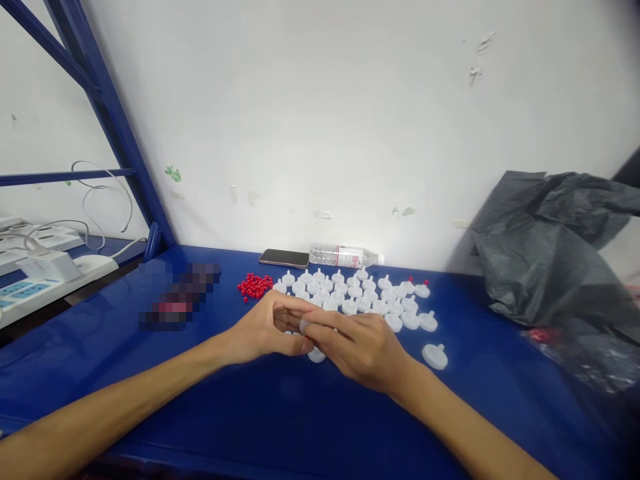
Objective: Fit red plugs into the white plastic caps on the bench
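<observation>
My left hand (pixel 267 325) curves in a C shape over the table, its thumb and fingertips meeting my right hand (pixel 357 341). Between the right fingertips shows a bit of a small white plastic piece (pixel 303 325); the fingers hide the rest of it. Whatever the left fingers grip is also hidden. Just under the hands sits a white round cap with a spout (pixel 317 355), partly covered. Behind them spread several more white spouted caps (pixel 350 306), mostly spout up. Left of these is a pile of small red caps (pixel 256 286). Two white pieces at the back right carry red tips (pixel 425 283).
Against the wall lie a dark phone (pixel 284 258) and a clear plastic bottle (pixel 345 256) on its side. A grey plastic bag (pixel 555 233) and clear wrapping (pixel 595 353) are at the right. Power strips (pixel 90 269) and a blue metal frame (pixel 115 127) stand left. One spouted cap (pixel 435 357) lies apart.
</observation>
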Tool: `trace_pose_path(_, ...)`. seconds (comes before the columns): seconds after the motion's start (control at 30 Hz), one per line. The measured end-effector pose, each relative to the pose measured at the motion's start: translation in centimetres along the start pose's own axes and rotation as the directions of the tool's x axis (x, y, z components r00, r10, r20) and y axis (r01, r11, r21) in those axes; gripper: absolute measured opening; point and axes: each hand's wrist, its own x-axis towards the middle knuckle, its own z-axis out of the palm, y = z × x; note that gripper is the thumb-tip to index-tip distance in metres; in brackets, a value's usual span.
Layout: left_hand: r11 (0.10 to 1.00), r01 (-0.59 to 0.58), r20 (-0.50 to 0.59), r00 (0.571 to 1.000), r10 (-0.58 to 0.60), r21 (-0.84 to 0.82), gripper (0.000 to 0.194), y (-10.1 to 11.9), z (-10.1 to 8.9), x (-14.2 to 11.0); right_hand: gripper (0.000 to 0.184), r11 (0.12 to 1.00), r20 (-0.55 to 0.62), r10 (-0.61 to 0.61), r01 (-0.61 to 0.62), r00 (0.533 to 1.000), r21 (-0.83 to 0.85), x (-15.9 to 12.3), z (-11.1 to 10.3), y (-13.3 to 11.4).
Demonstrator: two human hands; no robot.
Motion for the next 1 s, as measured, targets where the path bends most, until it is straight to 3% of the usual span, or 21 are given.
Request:
trace_pose_path(0.17, 0.999, 0.020, -0.008, 1.000, -0.020, 0.034, 0.052, 0.6, 0.0, -0.3, 0.030, 1.000, -0.011, -0.026, 0.026, 1.000, -0.007, 0.3, -0.2, -0.2)
trace_pose_path(0.3, 0.998, 0.028, -0.012, 1.000, -0.027, 0.056, 0.048, 0.6, 0.2, -0.3, 0.037, 1.000, 0.007, -0.014, 0.014, 1.000, -0.013, 0.4, -0.3, -0.4)
trace_pose_path(0.43, 0.997, -0.021, 0.004, 1.000, 0.021, 0.080, 0.063, 0.9, 0.4, -0.2, 0.032, 0.999, -0.011, 0.030, -0.030, 0.999, 0.022, 0.6, -0.5, -0.3)
trace_pose_path(0.53, 0.947, -0.164, -0.026, 0.984, 0.178, 0.276, 0.067, 2.5, -0.3, -0.3, 0.023, 0.984, -0.034, 0.169, -0.167, 0.985, 0.056, 0.5, -1.2, 1.0)
trace_pose_path(0.63, 0.750, -0.152, -0.180, 0.922, 0.342, 0.644, 0.047, 4.4, -2.4, -0.3, 0.019, 0.946, -0.032, 0.323, -0.323, 0.946, 0.009, -0.4, -3.0, 4.4)
trace_pose_path(0.73, 0.390, 0.022, -0.224, 0.849, 0.480, 0.920, 0.040, 5.2, -5.2, -0.1, 0.015, 0.834, 0.045, 0.546, -0.538, 0.836, -0.125, -1.9, -5.9, 8.6)
trace_pose_path(0.8, 0.237, 0.111, -0.208, 0.877, 0.433, 0.965, 0.036, 5.0, -7.0, 0.1, 0.010, 0.719, 0.152, 0.693, -0.661, 0.704, -0.217, -2.8, -8.0, 11.0)
trace_pose_path(0.83, 0.201, 0.137, -0.208, 0.897, 0.389, 0.970, 0.035, 4.8, -7.7, 0.2, 0.003, 0.660, 0.196, 0.751, -0.708, 0.630, -0.251, -3.2, -9.0, 12.0)
trace_pose_path(0.9, 0.170, 0.164, -0.209, 0.932, 0.295, 0.972, 0.034, 4.2, -8.7, 0.3, 0.013, 0.558, 0.260, 0.828, -0.780, 0.497, -0.285, -3.8, -10.7, 13.4)
trace_pose_path(1.0, 0.178, 0.147, -0.186, 0.954, 0.234, 0.973, 0.031, 3.4, -9.4, 0.3, 0.026, 0.462, 0.324, 0.871, -0.840, 0.370, -0.283, -4.5, -12.5, 14.6)
